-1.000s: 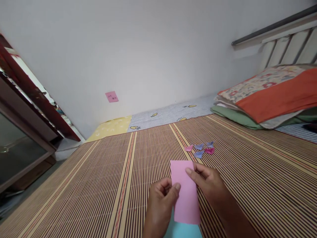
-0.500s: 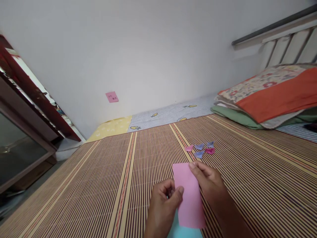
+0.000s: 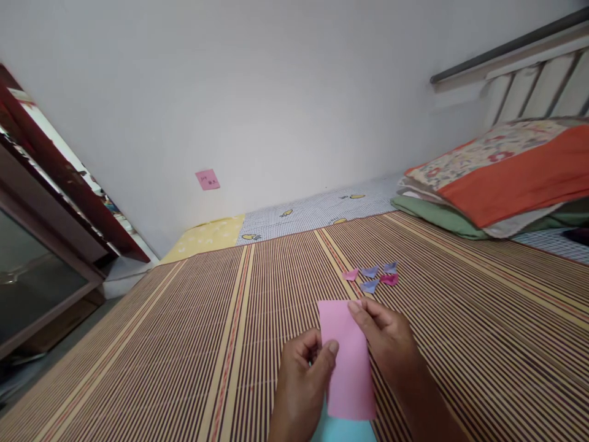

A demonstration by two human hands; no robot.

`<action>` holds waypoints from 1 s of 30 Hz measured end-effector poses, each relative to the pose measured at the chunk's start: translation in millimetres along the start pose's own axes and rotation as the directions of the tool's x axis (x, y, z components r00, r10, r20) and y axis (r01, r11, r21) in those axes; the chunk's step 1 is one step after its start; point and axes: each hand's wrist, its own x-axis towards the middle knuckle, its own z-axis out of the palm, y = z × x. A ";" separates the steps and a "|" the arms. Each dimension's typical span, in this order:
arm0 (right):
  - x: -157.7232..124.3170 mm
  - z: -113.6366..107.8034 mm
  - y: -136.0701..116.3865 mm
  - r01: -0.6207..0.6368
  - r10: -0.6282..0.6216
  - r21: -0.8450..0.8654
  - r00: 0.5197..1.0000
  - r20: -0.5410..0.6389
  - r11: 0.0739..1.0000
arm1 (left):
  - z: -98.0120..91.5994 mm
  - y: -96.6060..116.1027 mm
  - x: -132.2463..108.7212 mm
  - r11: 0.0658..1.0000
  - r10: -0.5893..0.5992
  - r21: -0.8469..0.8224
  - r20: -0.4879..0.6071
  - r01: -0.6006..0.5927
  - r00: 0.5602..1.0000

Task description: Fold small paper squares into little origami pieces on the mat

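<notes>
Both hands hold one pink sheet of paper [image 3: 350,374], a tall rectangle lifted over the striped mat. My left hand [image 3: 301,374] pinches its left edge, thumb on the front face and fingers behind. At the top right corner, my right hand [image 3: 389,334] grips the sheet between thumb and fingers. Partly covered below the pink sheet is a light blue surface [image 3: 345,430], whose kind I cannot make out. Several small folded paper pieces lie on the mat beyond the hands: a pink one [image 3: 350,274], a magenta one [image 3: 389,279] and bluish-purple ones [image 3: 369,286].
A striped bamboo-like mat [image 3: 184,331] covers the bed. Folded bedding [image 3: 515,178] in orange, floral and green is stacked at the right, beside a white radiator [image 3: 543,86]. A pink note [image 3: 207,179] sticks to the white wall. A glass-panelled cabinet [image 3: 37,282] stands at the left.
The pink sheet and both hands have shifted very slightly left and up, and the sheet bows a little. Both hands keep their hold.
</notes>
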 end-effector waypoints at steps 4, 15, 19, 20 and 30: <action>0.2 0.8 -1.0 -0.008 0.008 -0.011 0.998 0.063 1.000 | 0.5 -2.0 0.9 0.999 0.043 -0.012 -0.095 -0.044 0.995; 0.2 3.2 5.5 -0.027 0.049 -0.069 0.938 0.342 0.997 | -4.3 -7.8 6.3 0.986 0.074 -0.119 -0.341 -0.121 0.937; -0.7 4.0 4.8 -0.056 0.087 -0.089 0.914 0.395 0.994 | -5.6 -13.6 5.9 0.986 0.165 0.050 -0.440 -0.160 0.883; -1.0 4.1 5.7 -0.069 0.100 -0.089 0.905 0.413 0.994 | -5.9 -14.7 5.7 0.980 0.196 0.114 -0.456 -0.161 0.868; -5.7 3.0 6.7 -0.078 0.103 -0.070 0.852 0.514 0.995 | -2.7 -21.0 6.0 0.861 0.413 0.472 -0.436 -0.188 0.799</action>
